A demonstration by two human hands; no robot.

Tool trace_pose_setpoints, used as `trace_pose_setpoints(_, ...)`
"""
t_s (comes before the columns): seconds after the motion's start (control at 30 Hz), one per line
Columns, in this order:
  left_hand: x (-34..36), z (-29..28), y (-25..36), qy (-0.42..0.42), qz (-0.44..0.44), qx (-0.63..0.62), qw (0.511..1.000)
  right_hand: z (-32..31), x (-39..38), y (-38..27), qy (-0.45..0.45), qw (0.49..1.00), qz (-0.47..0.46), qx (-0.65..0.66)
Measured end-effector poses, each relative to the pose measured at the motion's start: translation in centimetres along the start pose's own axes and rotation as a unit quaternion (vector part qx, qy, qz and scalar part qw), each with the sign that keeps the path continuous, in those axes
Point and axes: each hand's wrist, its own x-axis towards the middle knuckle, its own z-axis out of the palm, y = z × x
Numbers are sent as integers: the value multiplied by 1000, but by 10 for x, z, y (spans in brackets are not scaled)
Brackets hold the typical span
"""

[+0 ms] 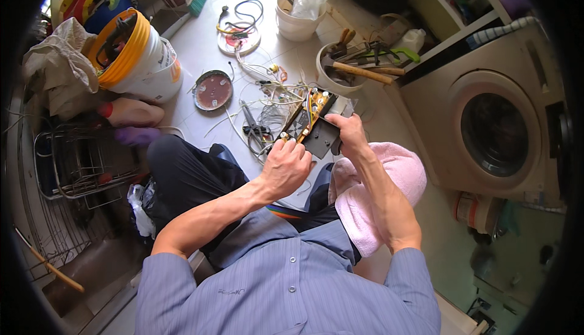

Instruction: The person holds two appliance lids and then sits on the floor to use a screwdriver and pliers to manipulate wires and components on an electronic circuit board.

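Observation:
My right hand [348, 129] grips a dark circuit board unit [319, 125] with orange and white parts on it, held up over the white floor. My left hand [285, 166] is closed around an orange-handled screwdriver [302, 131] whose tip rests against the board. Loose white wires [267, 95] trail from the unit across the floor. Black pliers [252, 127] lie just left of my left hand. A pink towel [380, 195] lies over my right knee.
A washing machine [493, 128] stands at right. Two white buckets [340, 70] with tools and a white and yellow bucket [137, 58] sit on the floor. Round metal discs [213, 90] lie nearby. A wire rack [79, 158] is at left.

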Motion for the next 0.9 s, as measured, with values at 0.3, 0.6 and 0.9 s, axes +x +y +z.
trace_pose_setpoints(0.3, 8, -29, -49, 9, -228, -345, 911, -28, -6, -12, -37, 996, 18, 82)
trace_pose_setpoints(0.6, 14, 10, -109, -263, -433, -616, 603, -27, -2, -10, -46, 996, 50, 60)
trace_pose_setpoints(0.9, 22, 11, -112, -235, -441, -694, 519, -25, 15, -25, -40, 993, 83, 67)
